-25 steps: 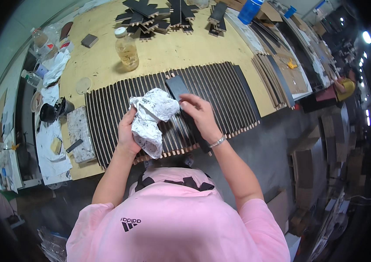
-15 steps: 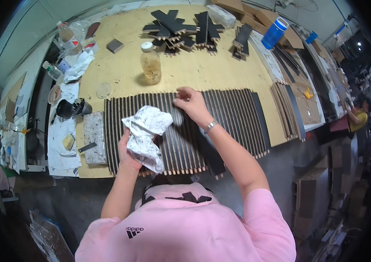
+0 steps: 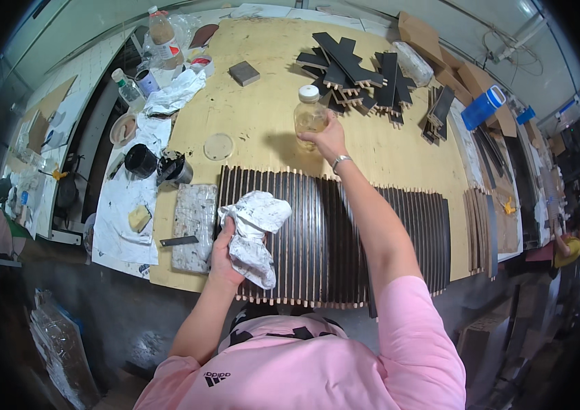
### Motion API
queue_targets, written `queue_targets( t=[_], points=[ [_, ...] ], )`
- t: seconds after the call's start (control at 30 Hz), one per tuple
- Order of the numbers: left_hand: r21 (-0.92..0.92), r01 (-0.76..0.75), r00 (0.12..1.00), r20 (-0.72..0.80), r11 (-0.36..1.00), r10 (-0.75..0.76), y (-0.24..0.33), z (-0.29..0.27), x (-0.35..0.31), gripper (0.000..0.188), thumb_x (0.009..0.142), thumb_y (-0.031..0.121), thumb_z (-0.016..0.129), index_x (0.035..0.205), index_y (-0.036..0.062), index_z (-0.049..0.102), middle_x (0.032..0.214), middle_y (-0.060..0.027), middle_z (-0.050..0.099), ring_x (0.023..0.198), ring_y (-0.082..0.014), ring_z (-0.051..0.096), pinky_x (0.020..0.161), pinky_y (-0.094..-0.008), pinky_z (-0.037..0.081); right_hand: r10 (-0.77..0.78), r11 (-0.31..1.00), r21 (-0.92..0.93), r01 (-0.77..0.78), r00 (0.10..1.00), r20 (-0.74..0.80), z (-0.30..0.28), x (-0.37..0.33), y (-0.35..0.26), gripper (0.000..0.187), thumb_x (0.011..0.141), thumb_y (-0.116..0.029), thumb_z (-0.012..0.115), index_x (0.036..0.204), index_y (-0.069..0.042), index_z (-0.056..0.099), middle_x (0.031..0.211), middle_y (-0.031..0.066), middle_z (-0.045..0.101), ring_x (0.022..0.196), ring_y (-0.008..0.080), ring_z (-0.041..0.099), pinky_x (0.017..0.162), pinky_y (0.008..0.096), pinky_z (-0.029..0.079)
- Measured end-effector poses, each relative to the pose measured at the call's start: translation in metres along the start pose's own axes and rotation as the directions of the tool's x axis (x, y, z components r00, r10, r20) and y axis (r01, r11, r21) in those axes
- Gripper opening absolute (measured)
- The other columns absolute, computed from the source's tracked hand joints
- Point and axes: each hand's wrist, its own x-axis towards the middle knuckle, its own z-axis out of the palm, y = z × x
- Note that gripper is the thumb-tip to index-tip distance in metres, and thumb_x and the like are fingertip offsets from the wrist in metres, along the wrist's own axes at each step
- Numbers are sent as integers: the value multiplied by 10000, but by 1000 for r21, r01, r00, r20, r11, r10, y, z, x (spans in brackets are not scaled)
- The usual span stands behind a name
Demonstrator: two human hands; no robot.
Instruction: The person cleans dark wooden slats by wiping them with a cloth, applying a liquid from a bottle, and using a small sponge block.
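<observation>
My right hand (image 3: 331,139) is closed round the lower part of a clear plastic bottle (image 3: 309,113) with a white cap and pale yellowish liquid in it. The bottle is upright; whether its base touches the table I cannot tell. In my left hand (image 3: 223,254) is a crumpled white cloth (image 3: 260,217) with dark smudges, held over the left part of a row of dark slats (image 3: 303,232). These slats lie side by side, pale dowel pegs standing out at their ends. My right forearm crosses above the row and hides some of it.
More dark slats (image 3: 344,65) are heaped at the back, near a grey block (image 3: 244,73). At left stand black cups (image 3: 141,161), a yellow sponge (image 3: 139,219) and a stained board (image 3: 194,225) with a scraper (image 3: 179,240). A blue bottle (image 3: 483,108) stands at right.
My right hand has moved from above the slats, forward to the capped bottle, and taken hold of it. The left hand still holds the cloth. The whole view has shifted.
</observation>
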Motion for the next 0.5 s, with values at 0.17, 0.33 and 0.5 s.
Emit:
queue_targets(
  t=[0.17,0.33,0.5],
  points=[
    [7,-83,992,-97,997,84,28,-7,28,534,967,395,600,1351,32,514,1279,-127,622,1133,-285,617,950,-444,512,-181,950,-247,191,982,63,-37,-58,-94,930,503,-267,857,1311,37,511,1213,163,556,1047,317,613,944,364,515],
    [15,-48,999,21,999,48,33,-11,52,587,998,407,533,1443,42,420,1413,-147,528,1307,-320,504,1133,-500,370,-121,762,-568,309,931,344,-67,-114,-129,682,576,-191,765,1236,-121,610,1050,99,599,970,302,628,838,393,544],
    [68,11,993,116,998,-19,19,1,65,562,1012,399,504,1438,41,422,1427,-152,512,1299,-319,514,1116,-527,391,-221,560,-700,443,894,389,-71,-140,-130,582,586,-127,719,1162,-133,642,969,79,604,877,287,615,753,396,535]
  ],
)
